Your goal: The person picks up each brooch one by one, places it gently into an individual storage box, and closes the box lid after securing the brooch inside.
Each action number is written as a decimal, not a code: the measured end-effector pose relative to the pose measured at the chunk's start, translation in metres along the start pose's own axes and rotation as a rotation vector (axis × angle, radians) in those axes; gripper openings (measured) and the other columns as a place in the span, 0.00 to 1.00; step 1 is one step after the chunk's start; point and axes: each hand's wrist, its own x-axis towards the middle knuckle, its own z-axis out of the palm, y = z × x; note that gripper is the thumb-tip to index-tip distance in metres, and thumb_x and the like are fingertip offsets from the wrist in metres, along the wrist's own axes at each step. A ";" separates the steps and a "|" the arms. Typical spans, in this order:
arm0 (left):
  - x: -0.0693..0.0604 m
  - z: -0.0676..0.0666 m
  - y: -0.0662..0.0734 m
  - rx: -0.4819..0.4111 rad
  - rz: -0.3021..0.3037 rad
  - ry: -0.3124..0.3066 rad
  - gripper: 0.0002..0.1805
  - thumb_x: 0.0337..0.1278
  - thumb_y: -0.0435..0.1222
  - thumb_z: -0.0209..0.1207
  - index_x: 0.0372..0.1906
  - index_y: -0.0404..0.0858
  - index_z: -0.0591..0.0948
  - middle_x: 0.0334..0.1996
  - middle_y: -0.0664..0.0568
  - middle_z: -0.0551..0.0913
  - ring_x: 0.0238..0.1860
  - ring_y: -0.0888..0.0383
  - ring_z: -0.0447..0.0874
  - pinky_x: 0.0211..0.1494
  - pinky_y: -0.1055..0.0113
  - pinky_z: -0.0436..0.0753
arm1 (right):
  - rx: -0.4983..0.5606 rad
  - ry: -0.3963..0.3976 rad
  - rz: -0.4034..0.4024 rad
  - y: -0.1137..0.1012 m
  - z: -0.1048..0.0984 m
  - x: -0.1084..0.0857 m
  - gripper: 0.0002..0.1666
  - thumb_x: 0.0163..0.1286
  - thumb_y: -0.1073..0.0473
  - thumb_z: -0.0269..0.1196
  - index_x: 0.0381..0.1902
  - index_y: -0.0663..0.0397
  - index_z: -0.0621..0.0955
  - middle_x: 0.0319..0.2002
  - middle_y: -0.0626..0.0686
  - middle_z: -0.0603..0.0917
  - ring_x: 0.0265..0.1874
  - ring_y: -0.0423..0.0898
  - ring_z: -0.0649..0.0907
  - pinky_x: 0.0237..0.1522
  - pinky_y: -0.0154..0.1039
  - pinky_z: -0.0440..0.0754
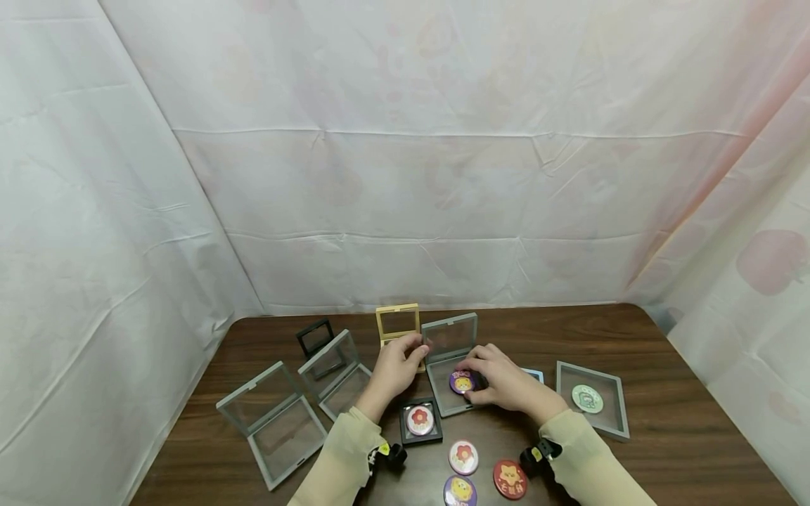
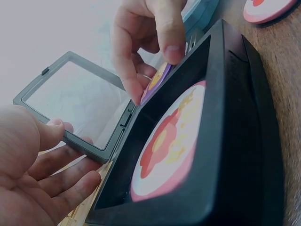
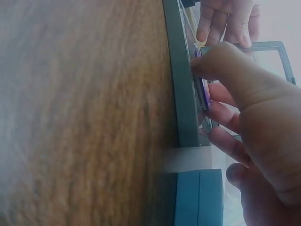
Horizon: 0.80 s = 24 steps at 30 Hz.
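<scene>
Creased whitish cloth backdrop, pink print at right, brown wood-grain tabletop

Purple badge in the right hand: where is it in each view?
Head: purple badge, low, just right of centre, in the right hand.
Left wrist: purple badge, above centre, partly hidden.
Right wrist: purple badge, edge-on, right of centre.
Shared landmark: grey case's raised lid.

Standing here, I note a makeshift tabletop booth; the type of building around it cannot be determined. Creased pale sheeting encloses three sides: a back sheet, a left sheet and a right sheet, the last bearing a pink, fruit-like print. Within stands one dark wood-grain table, its rear edge just beside the back sheet.
</scene>
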 end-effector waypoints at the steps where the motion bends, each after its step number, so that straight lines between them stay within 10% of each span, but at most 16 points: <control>1: 0.000 0.000 0.000 0.000 0.000 -0.001 0.09 0.83 0.39 0.61 0.53 0.47 0.91 0.43 0.58 0.92 0.43 0.59 0.88 0.49 0.58 0.85 | 0.002 -0.005 -0.002 0.000 0.000 0.000 0.26 0.67 0.56 0.78 0.62 0.51 0.88 0.54 0.47 0.83 0.52 0.45 0.76 0.54 0.48 0.81; 16: -0.001 0.002 0.001 0.007 0.016 0.000 0.09 0.83 0.38 0.61 0.52 0.44 0.91 0.43 0.56 0.92 0.43 0.58 0.88 0.48 0.57 0.85 | 0.021 -0.020 0.037 -0.003 -0.002 -0.009 0.30 0.72 0.55 0.76 0.69 0.54 0.84 0.58 0.50 0.83 0.57 0.49 0.78 0.57 0.52 0.83; 24: -0.001 0.000 0.001 0.013 0.022 0.012 0.09 0.81 0.37 0.64 0.54 0.42 0.91 0.46 0.53 0.93 0.45 0.55 0.90 0.50 0.55 0.87 | 0.105 0.199 0.128 -0.002 -0.021 -0.014 0.17 0.76 0.59 0.73 0.59 0.58 0.87 0.49 0.49 0.87 0.48 0.49 0.86 0.50 0.51 0.87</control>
